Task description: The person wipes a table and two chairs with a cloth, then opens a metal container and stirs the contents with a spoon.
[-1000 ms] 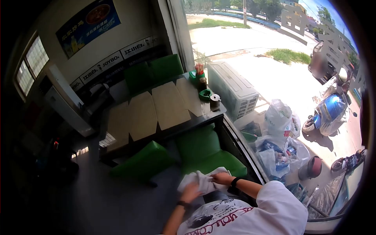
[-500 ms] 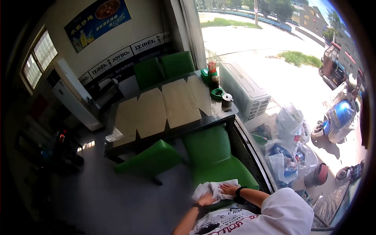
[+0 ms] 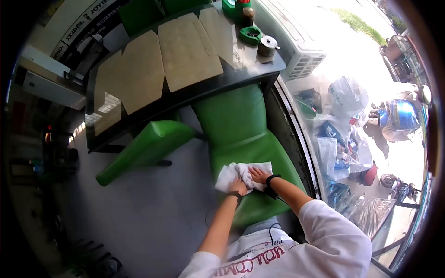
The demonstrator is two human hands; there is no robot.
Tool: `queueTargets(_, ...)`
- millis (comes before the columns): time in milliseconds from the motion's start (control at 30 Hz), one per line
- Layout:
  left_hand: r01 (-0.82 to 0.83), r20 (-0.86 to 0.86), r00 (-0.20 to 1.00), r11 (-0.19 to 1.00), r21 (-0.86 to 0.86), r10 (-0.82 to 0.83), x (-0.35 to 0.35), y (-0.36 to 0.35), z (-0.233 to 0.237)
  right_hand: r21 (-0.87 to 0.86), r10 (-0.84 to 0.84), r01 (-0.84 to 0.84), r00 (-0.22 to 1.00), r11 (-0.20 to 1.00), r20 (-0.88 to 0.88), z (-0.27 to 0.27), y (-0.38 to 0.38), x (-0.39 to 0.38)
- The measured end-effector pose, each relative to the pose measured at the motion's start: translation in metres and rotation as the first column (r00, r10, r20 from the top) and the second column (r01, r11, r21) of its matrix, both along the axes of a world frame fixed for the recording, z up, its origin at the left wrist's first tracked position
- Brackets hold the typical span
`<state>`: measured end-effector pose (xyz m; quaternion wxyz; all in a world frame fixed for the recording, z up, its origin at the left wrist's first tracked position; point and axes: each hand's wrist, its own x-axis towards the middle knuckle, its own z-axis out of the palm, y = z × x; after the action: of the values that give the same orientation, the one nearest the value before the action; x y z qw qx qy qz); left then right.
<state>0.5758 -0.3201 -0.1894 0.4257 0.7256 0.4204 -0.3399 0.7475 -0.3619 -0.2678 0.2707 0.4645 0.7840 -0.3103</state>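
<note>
A white cloth (image 3: 227, 176) lies bunched on the seat of a green chair (image 3: 271, 155). My left hand (image 3: 238, 186) grips the cloth at its lower left part, with the fingertips partly lost in its folds. Beside it, my right hand (image 3: 259, 175) rests palm down on the cloth, its fingers spread and stretched out toward the left. Dark bands circle both wrists. The two hands are close together but apart.
Beyond the chair is a dark-edged table (image 3: 185, 97) with beige mats, a green ashtray (image 3: 250, 35) and a metal pot (image 3: 267, 46). Another green chair (image 3: 146, 146) stands at the left. Bagged bottles (image 3: 340, 143) sit beyond the window frame at the right.
The view has tipped down and come closer to the chair, so the hands and cloth appear higher. The left fingers are now more tucked into the cloth's folds.
</note>
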Motion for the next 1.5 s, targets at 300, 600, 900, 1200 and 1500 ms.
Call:
queueTargets(300, 0.015, 0.148, 0.989, 0.998, -0.056, -0.006, -0.020, 0.050, -0.036, -0.145, -0.450, 0.435, 0.889, 0.889, -0.089, 0.012, 0.021, -0.011)
queueTargets(600, 0.006, 0.143, 0.990, 0.997, 0.080, -0.017, -0.009, 0.068, -0.087, 0.292, -0.546, 0.606, 0.795, 0.740, -0.264, -0.032, 0.040, -0.021)
queueTargets(900, -0.379, 0.199, 0.906, 0.925, -0.014, 0.374, 0.014, 0.087, -0.134, 0.286, -0.627, 0.685, 0.728, 0.669, -0.277, -0.046, 0.065, -0.025)
queueTargets(1200, -0.503, 0.071, 0.813, 0.759, -0.413, 0.578, 0.007, 0.118, -0.116, 0.345, -0.663, 0.724, 0.688, 0.597, -0.296, -0.056, 0.067, -0.031)
queueTargets(1500, -0.411, 0.090, 0.893, 0.882, -0.232, 0.440, 0.010, 0.107, -0.135, 0.332, -0.679, 0.754, 0.656, 0.567, -0.330, -0.058, 0.067, -0.033)
